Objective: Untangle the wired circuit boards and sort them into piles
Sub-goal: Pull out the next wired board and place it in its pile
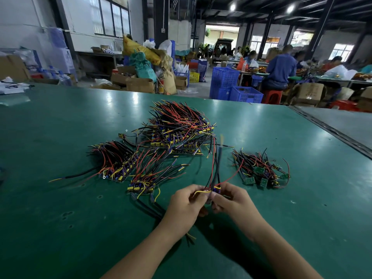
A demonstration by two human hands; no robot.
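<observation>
both hands, left hand [186, 200] and right hand [231, 198], pinch one wired board [211, 191] near the bench's [60, 228] front edge; its leads trail into the big pile [179, 127], so pulling could drag neighbours loose

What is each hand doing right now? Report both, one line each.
Left hand: closed, pinching the wired circuit board from its left side.
Right hand: closed, pinching the same board from the right, wires rising between the hands.
</observation>
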